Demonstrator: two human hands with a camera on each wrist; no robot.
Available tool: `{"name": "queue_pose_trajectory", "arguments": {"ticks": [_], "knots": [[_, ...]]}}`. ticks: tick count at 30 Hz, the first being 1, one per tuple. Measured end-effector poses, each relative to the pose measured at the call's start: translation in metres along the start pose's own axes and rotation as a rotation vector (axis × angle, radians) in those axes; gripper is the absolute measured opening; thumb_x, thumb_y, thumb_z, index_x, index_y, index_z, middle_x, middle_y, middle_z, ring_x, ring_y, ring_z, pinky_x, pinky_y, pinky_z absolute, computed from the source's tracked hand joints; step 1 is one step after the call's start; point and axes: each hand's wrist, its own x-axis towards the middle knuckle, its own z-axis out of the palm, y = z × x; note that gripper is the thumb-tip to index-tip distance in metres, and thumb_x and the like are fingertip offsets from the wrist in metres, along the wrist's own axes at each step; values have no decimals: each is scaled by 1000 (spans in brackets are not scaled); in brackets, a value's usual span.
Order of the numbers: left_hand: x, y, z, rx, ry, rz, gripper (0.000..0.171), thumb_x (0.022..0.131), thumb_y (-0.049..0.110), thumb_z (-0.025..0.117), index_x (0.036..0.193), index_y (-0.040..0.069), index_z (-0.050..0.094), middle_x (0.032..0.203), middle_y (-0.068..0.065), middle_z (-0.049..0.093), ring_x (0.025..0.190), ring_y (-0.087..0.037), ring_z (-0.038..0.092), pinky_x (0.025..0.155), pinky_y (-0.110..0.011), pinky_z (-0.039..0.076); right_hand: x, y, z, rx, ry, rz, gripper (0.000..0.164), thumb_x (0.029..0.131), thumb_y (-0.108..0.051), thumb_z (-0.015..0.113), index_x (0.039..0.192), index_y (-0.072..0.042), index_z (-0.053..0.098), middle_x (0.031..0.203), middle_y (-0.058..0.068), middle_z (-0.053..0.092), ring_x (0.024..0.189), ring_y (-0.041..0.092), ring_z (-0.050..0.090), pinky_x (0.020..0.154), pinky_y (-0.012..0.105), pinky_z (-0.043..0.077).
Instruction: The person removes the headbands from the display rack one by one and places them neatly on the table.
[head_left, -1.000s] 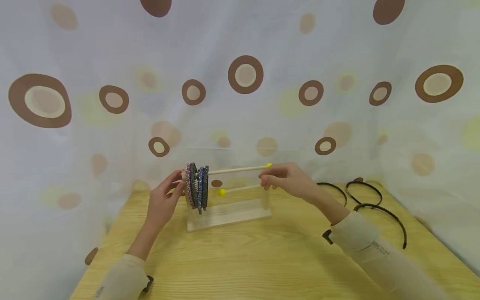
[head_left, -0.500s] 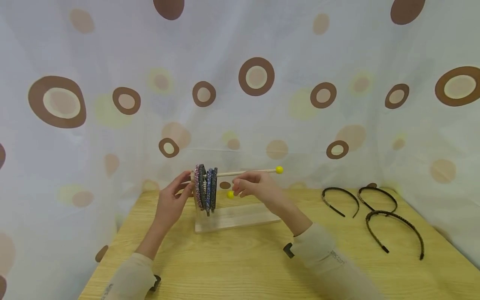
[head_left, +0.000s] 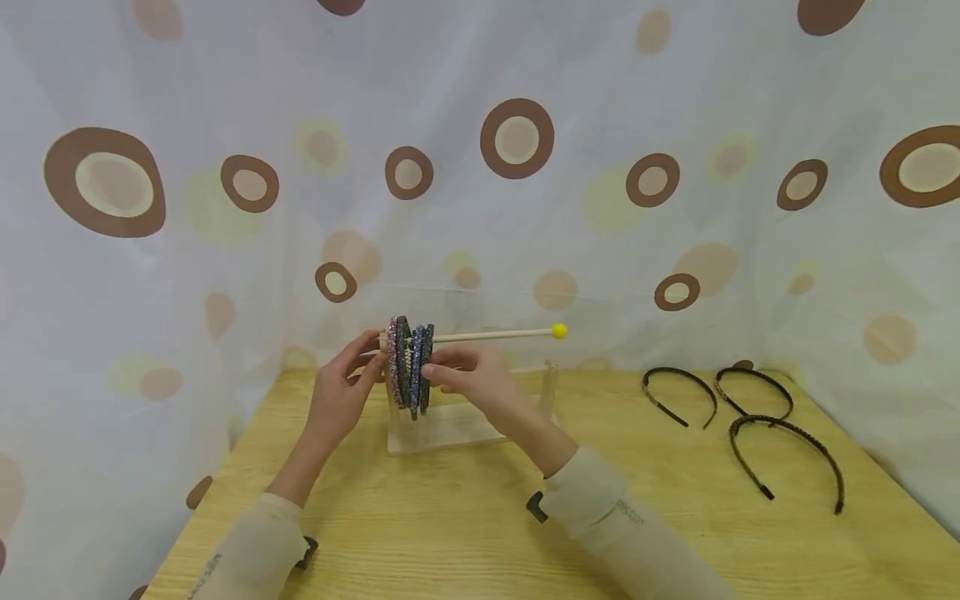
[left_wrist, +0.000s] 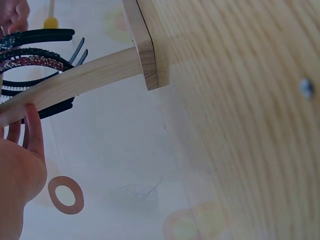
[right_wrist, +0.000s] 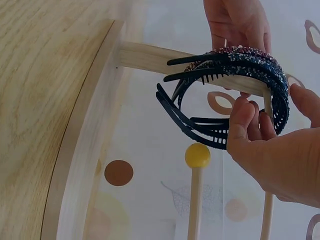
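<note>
A pale wooden display stand [head_left: 450, 427] has a long rod [head_left: 495, 336] tipped with a yellow ball [head_left: 559, 332]. Several glittery headbands [head_left: 417, 367], pink, blue and dark, hang bunched at the rod's left end. My left hand [head_left: 337, 400] holds the top of the stand's left post [left_wrist: 85, 77], fingers behind it. With thumb in front and fingers reaching inside the loop, my right hand [right_wrist: 280, 157] pinches the outermost headband of the bunch. The comb teeth and black tips of the headbands [right_wrist: 240, 65] show in the right wrist view.
Three dark headbands lie at the right of the wooden table [head_left: 420, 533]: one braided [head_left: 783, 423], one behind it [head_left: 757, 377], one farther left [head_left: 678, 372]. A lower rod ends in another yellow ball [right_wrist: 197, 156]. A dotted curtain [head_left: 450, 233] hangs behind.
My right hand has moved left along the rod, from its yellow-ball end to the bunch of headbands. The left hand stays on the post. The head view has shifted slightly.
</note>
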Motion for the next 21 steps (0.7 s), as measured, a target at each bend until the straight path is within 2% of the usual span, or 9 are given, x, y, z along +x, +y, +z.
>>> {"name": "queue_pose_trajectory", "arguments": {"ticks": [2,9,15,21], "knots": [[1,1,0,-2,0,3,40,102,1,61,141,-7,55,128,-27,62,111,-43,64,81,-19,57,0,1,3,3,-7,6,33,92,-19,80,117,0,70,112,9,72,101,25,70,94,47,56],[0,1,-1,0,-6,1,40,102,0,61,141,-7,55,129,-28,62,112,-43,64,81,-18,57,-1,5,8,38,-1,21,32,94,-14,77,120,2,68,113,11,71,104,26,68,89,36,59],[-1,4,-1,22,2,0,39,102,1,61,141,-6,56,129,-27,62,113,-42,64,82,-16,56,-1,5,6,25,28,-14,30,94,-14,77,119,0,70,109,11,72,103,31,69,91,43,58],[0,5,0,-15,-4,-26,40,102,1,61,141,-7,55,130,-27,61,113,-42,64,82,-22,58,-3,4,1,1,73,-29,38,92,-17,79,125,0,67,110,9,72,100,29,69,91,45,57]]}}
